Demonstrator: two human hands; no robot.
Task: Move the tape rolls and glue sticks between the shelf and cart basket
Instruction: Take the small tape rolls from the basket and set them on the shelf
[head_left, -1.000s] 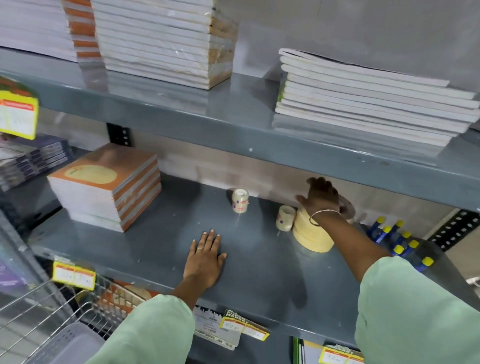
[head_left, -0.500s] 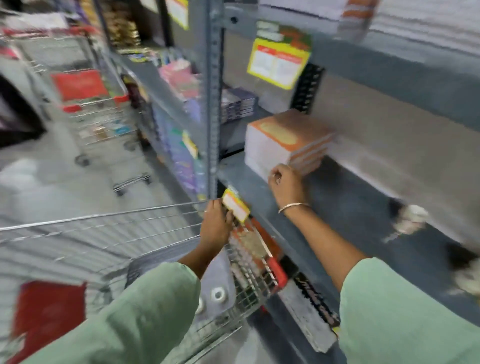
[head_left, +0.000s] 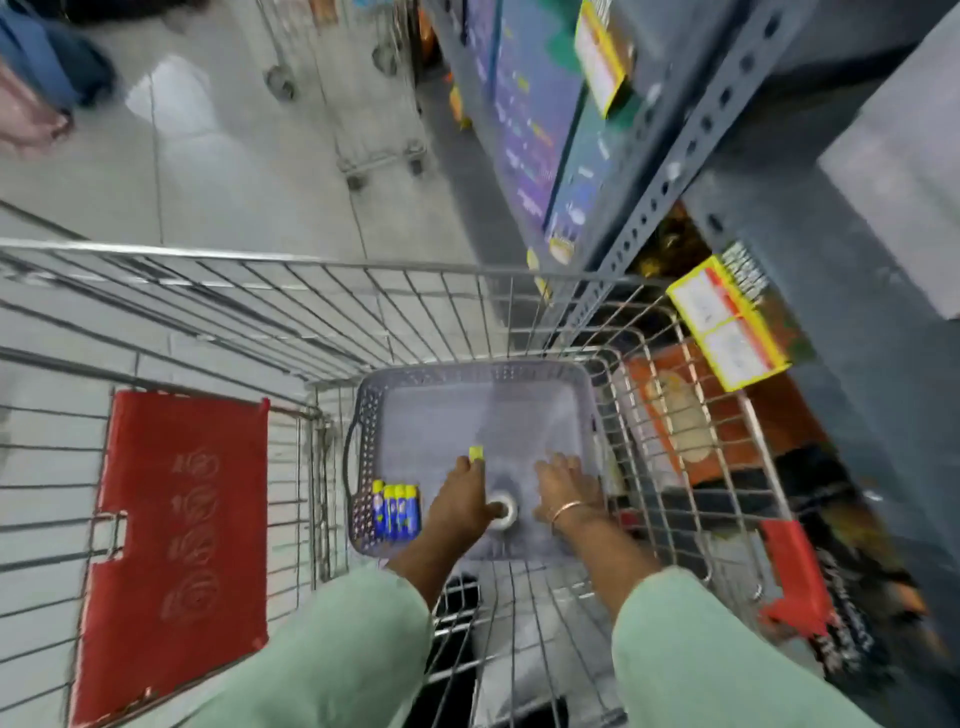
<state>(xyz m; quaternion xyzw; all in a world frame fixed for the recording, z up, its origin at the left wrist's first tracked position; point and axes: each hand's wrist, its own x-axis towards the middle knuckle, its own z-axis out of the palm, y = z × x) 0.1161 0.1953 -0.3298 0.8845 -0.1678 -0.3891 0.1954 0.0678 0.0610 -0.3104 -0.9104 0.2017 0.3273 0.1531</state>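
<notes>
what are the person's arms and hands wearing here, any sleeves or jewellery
Both arms wear loose pale mint-green sleeves that end partway along the forearm, leaving wrists and hands bare. The right hand has a thin metal bangle at the wrist. The left hand shows no wristwear; rings cannot be made out through the blur.

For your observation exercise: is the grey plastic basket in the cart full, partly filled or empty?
Partly filled. The grey basket holds a row of blue glue sticks by its left wall and one tape roll between the hands; most of its floor is bare.
</notes>
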